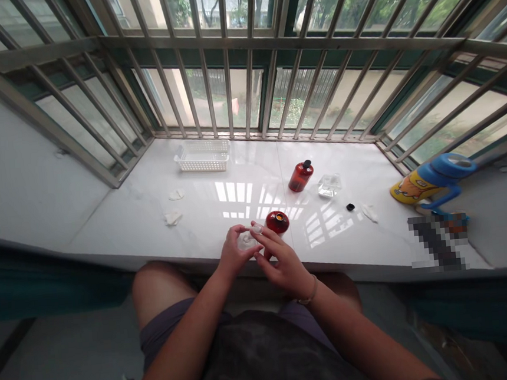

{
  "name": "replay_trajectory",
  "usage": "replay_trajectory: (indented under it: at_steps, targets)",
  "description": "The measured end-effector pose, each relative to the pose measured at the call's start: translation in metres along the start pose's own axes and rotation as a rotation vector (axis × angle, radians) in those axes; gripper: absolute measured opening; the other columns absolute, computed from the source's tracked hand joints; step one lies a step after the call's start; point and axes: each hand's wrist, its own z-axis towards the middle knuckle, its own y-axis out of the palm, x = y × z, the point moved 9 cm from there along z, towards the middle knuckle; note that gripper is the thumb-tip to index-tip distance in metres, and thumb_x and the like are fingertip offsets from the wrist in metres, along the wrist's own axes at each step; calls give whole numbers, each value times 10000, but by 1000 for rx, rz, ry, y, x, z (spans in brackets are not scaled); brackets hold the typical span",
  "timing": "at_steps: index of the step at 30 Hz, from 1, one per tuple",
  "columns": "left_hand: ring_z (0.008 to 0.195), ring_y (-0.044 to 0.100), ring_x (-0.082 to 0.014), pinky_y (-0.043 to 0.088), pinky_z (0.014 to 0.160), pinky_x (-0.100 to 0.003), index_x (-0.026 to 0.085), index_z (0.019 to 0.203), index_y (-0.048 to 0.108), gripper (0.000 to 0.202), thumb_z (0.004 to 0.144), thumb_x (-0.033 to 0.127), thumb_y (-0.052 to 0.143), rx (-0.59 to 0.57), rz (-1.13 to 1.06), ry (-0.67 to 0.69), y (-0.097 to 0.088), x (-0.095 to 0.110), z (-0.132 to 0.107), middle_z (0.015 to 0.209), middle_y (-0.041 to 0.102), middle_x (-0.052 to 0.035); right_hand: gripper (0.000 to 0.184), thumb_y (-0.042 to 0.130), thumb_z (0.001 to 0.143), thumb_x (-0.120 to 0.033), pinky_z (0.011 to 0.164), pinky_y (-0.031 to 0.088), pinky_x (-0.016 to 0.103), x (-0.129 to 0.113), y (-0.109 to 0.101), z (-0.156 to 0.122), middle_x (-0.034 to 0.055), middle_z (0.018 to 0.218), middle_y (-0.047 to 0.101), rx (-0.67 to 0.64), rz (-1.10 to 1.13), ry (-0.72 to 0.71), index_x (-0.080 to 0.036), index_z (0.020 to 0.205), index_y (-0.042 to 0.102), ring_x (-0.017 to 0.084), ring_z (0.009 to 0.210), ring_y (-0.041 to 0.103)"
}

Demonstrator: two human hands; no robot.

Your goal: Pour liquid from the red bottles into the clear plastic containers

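Note:
My left hand holds a small transparent piece above the white stone sill, and the fingertips of my right hand pinch its edge. Just behind my right hand, a red bottle stands tilted with its orange-lit mouth uncapped, its lower part hidden by my fingers. Farther back stands a second red bottle with a black cap or pump top. A small black cap lies on the sill to the right.
A white plastic basket sits at the back by the barred window. A glass block, white crumpled scraps and a blue-and-yellow cup stand on the sill. A pixelated patch hides something at right.

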Motion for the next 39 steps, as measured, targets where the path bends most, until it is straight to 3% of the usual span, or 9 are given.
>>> replay_trajectory:
  at_steps: [11,32,39]
  targets:
    - [1183,689,-307,554,1050,-473,253,1195,623,623,689,397,957,-6,3,3,0,0,1,1226,695,-64,607,670,1029,-349,617,635,318,6,-2,6,157,1711,435,-50,-29,57,-328,1616,515,77,596,568]
    - [1178,692,-305,562,1022,-462,255,1209,623,631,703,398,972,-11,-12,21,1,-1,0,1229,693,-71,638,723,996,-390,603,620,345,12,-1,5,153,1701,445,-25,48,87,-345,1604,535,66,547,502]
    - [1186,697,-310,571,1007,-461,262,1226,635,646,702,406,985,-25,-20,7,2,-3,-1,1241,691,-71,721,777,958,-369,632,637,317,18,-2,4,140,1695,452,14,46,112,-347,1626,507,147,759,684]
